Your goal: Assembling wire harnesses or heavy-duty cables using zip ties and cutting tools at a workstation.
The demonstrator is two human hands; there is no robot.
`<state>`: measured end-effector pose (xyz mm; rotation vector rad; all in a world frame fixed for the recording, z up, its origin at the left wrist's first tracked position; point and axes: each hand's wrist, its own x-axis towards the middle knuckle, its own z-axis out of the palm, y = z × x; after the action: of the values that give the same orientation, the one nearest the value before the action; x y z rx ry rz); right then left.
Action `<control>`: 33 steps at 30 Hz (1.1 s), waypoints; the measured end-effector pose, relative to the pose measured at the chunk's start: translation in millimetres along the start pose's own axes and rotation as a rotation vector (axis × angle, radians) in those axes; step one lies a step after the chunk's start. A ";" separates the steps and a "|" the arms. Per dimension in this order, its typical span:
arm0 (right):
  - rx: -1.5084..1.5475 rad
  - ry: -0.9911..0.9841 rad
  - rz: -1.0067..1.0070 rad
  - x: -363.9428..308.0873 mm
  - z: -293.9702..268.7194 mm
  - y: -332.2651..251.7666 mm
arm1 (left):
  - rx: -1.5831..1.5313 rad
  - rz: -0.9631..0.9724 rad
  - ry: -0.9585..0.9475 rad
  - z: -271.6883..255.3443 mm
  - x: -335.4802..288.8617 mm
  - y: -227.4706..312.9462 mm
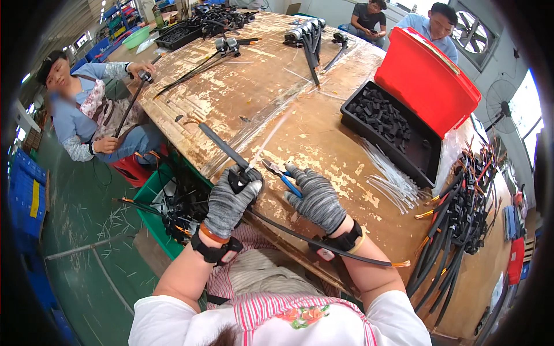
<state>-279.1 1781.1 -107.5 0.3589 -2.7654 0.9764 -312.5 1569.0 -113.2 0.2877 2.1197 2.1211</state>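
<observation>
My left hand (pixel 227 206), in a grey knit glove, is closed around a black plastic connector (pixel 238 177) at the table's near edge. One black cable (pixel 219 142) runs from it up over the table, and another (pixel 306 237) passes over my right wrist to bare copper ends. A white cable tie (pixel 272 137) is looped at the connector, its long tail pointing away from me. In my gloved right hand (pixel 322 203) are blue-handled cutting pliers (pixel 291 185). Their jaws are just right of the connector, beside the tie.
A black bin (pixel 398 151) of small black parts, with a red box (pixel 430 78) behind it, stands right. Near it lie loose cable ties (pixel 392 179) and piled cable assemblies (pixel 453 219). A green crate (pixel 151 216) is below the left edge. A co-worker (pixel 86 109) sits left.
</observation>
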 end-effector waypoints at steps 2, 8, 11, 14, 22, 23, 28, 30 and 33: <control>-0.126 -0.038 -0.036 2.9 -2.2 4.6 | 0.049 -0.009 -0.010 -2.8 3.9 -6.7; -0.240 -0.086 -0.094 10.7 -9.8 -0.9 | 0.116 0.054 -0.047 -3.6 7.1 -14.2; -0.248 -0.118 -0.095 12.1 -16.9 -4.7 | 0.109 0.058 -0.044 -8.3 9.4 -26.0; -0.234 -0.098 -0.112 9.4 -15.5 -3.5 | 0.098 0.050 -0.057 -9.6 7.9 -23.8; -0.355 -0.124 -0.125 21.2 -15.7 -9.6 | 0.070 0.018 -0.067 -10.2 8.7 -12.5; -0.358 -0.126 -0.125 21.2 -16.6 -9.9 | 0.066 0.017 -0.066 -10.2 8.7 -12.7; -0.380 -0.186 -0.077 19.8 -17.9 -12.9 | 0.098 0.061 -0.089 -11.9 9.2 -15.3; -0.369 -0.165 -0.095 21.6 -16.1 -14.2 | 0.122 0.059 -0.078 -9.6 8.5 -12.8; -0.393 -0.142 -0.121 26.1 -16.1 -14.3 | 0.101 0.048 -0.072 -7.0 7.1 -10.6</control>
<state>-298.3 1776.3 -80.1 0.5389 -2.9308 0.3775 -321.4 1563.8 -123.4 0.4229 2.2033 1.9993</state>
